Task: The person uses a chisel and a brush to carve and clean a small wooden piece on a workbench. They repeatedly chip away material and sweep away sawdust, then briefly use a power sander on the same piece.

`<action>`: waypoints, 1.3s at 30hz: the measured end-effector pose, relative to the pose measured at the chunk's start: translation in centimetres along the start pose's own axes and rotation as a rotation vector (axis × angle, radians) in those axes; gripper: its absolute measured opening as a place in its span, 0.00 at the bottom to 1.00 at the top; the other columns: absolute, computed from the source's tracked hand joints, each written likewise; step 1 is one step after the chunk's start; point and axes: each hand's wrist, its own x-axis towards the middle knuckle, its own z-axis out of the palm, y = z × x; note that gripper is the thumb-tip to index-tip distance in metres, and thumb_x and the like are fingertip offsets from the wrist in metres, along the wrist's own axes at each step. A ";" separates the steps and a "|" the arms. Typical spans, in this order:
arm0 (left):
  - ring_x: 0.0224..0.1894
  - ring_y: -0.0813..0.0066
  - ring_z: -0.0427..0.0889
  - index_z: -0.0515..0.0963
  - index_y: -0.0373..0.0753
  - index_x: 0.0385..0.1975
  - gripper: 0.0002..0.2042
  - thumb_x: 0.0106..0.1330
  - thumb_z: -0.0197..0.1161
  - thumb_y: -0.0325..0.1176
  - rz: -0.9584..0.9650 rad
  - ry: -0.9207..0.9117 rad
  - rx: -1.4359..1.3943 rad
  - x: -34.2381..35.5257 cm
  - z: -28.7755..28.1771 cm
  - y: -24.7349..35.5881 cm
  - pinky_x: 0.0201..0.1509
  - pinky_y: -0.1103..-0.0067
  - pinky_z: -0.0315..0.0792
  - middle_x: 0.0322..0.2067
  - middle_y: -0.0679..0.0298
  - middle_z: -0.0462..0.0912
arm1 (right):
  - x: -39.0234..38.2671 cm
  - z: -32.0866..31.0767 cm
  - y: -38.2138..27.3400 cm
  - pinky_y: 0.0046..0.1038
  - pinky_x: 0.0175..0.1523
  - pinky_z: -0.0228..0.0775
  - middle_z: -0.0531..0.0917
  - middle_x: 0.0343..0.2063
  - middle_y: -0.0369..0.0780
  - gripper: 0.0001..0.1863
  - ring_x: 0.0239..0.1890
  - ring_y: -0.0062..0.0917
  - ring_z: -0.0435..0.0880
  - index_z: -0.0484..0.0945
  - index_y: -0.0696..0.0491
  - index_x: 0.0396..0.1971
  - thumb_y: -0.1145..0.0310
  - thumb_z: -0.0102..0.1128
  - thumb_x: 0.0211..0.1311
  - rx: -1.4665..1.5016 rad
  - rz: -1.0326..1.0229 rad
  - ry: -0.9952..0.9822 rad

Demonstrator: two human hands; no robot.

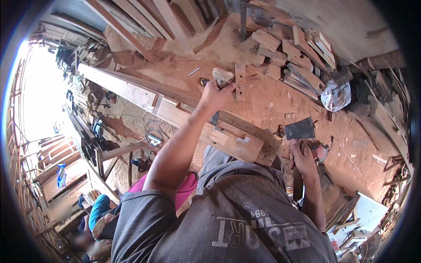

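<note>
My left hand (215, 92) is wrapped round a chisel with a frayed wooden handle top (223, 75); its grey blade (215, 117) stands at a long pale wooden beam (175, 112), which crosses in front of me with several cut slots and small blocks along it. A small black-and-yellow object (204, 81) shows beside my left fingers. To the right of the beam's near end, my right hand (301, 155) grips a tool with a broad, dark rectangular head (299, 129) held upward.
Wood offcuts (289, 57) and a white sack (335, 95) lie at the back right. Leaning planks (162, 19) stand behind. A short pale rod (194, 71) lies on the dusty ground. Cables and power tools (153, 140) are at left, with a co-worker (98, 210) at lower left.
</note>
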 end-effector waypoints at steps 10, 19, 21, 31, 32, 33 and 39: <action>0.27 0.83 0.72 0.82 0.35 0.30 0.11 0.70 0.71 0.36 -0.187 -0.038 -0.097 0.7 0.7 1.4 0.29 0.75 0.68 0.24 0.73 0.79 | -0.4 -1.9 3.7 0.25 0.22 0.66 0.72 0.19 0.32 0.21 0.15 0.17 0.72 0.71 0.52 0.38 0.47 0.55 0.79 0.068 -0.006 0.008; 0.23 0.82 0.73 0.83 0.37 0.34 0.11 0.66 0.73 0.39 -0.275 -0.008 0.061 3.1 -5.5 -2.0 0.24 0.76 0.67 0.22 0.71 0.78 | -0.5 -2.5 4.6 0.26 0.22 0.66 0.73 0.18 0.32 0.23 0.15 0.17 0.72 0.74 0.56 0.45 0.47 0.56 0.79 0.128 -0.007 0.044; 0.22 0.82 0.73 0.83 0.37 0.37 0.10 0.66 0.72 0.37 -0.272 -0.026 0.009 3.5 -5.8 -2.1 0.24 0.76 0.67 0.22 0.71 0.78 | -0.4 -2.5 5.1 0.26 0.22 0.66 0.74 0.18 0.33 0.26 0.15 0.17 0.72 0.77 0.59 0.48 0.47 0.57 0.78 0.132 -0.021 0.061; 0.28 0.83 0.75 0.82 0.35 0.37 0.10 0.66 0.71 0.35 -0.057 0.011 0.064 2.8 -3.0 -1.4 0.31 0.77 0.70 0.26 0.72 0.79 | -0.2 -1.7 5.4 0.27 0.23 0.66 0.73 0.17 0.33 0.26 0.16 0.19 0.73 0.76 0.59 0.45 0.46 0.57 0.78 0.096 -0.011 0.071; 0.29 0.83 0.75 0.82 0.35 0.37 0.10 0.67 0.71 0.35 -0.023 0.034 0.041 2.7 -2.8 -1.3 0.32 0.77 0.70 0.27 0.72 0.80 | -0.5 -1.8 4.7 0.27 0.23 0.66 0.73 0.17 0.34 0.26 0.16 0.19 0.73 0.76 0.59 0.44 0.46 0.57 0.78 0.119 0.009 0.047; 0.27 0.83 0.74 0.81 0.36 0.37 0.09 0.67 0.72 0.34 -0.042 0.022 0.073 2.3 -2.7 -1.5 0.29 0.78 0.68 0.26 0.72 0.79 | -0.5 -1.8 5.0 0.27 0.23 0.66 0.73 0.17 0.33 0.26 0.16 0.19 0.73 0.75 0.59 0.43 0.46 0.57 0.77 0.126 0.012 0.037; 0.19 0.86 0.69 0.82 0.40 0.37 0.07 0.68 0.73 0.33 -0.112 0.036 -0.117 0.8 -0.9 0.0 0.20 0.80 0.60 0.23 0.73 0.76 | -0.4 -1.9 4.6 0.25 0.23 0.66 0.73 0.17 0.33 0.26 0.16 0.18 0.73 0.74 0.59 0.43 0.46 0.58 0.77 0.085 0.000 0.048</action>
